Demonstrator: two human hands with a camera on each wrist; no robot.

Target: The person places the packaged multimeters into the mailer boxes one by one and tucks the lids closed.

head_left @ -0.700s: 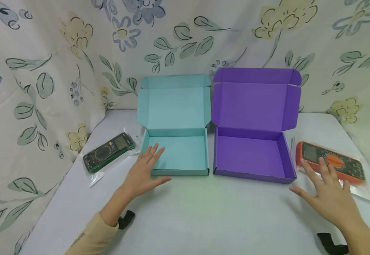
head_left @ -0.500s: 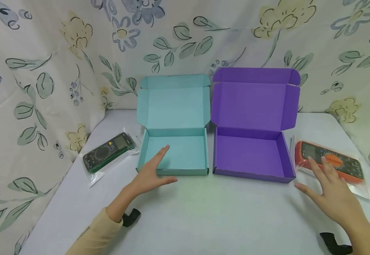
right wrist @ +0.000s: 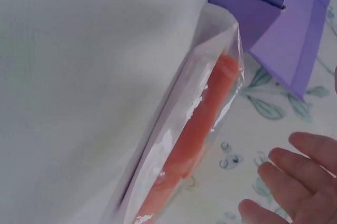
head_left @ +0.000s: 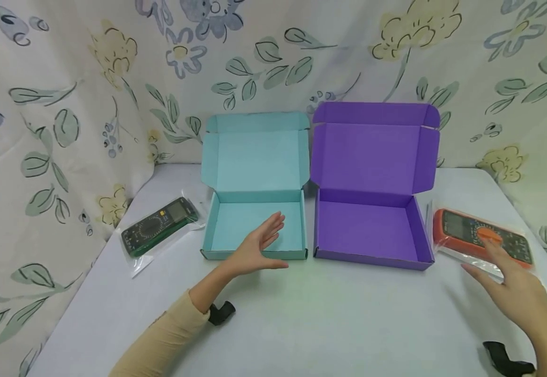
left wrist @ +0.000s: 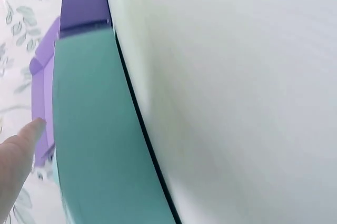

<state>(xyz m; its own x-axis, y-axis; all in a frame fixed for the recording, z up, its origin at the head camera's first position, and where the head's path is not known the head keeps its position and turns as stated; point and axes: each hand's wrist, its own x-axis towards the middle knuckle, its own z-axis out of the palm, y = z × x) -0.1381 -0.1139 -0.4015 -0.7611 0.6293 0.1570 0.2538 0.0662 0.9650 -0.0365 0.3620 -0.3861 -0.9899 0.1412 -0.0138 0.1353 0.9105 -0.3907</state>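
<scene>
My left hand point(head_left: 250, 251) hovers at the front edge of the open teal box point(head_left: 221, 254), fingers extended over it and thumb pointing right; it holds nothing. In the left wrist view the teal box's front wall point(left wrist: 105, 129) fills the middle, with a fingertip point(left wrist: 34, 129) beside it. On the right, my right hand point(head_left: 521, 293) is in front of an orange multimeter point(head_left: 459, 225) in a clear plastic bag, its fingers spread and partly covering it. The right wrist view shows the bagged multimeter point(right wrist: 195, 134) apart from the fingers point(right wrist: 295, 176).
An open purple box point(head_left: 372, 262) stands right of the teal one, its lid raised. At the left lies a green and black multimeter point(head_left: 160, 225) in a clear bag. A flowered cloth point(head_left: 113, 120) hangs behind the white table point(head_left: 330, 324).
My left hand has moved right along the front of the teal box and turned sideways. The right hand has shifted slightly right and down. The multimeters and boxes stay where they were.
</scene>
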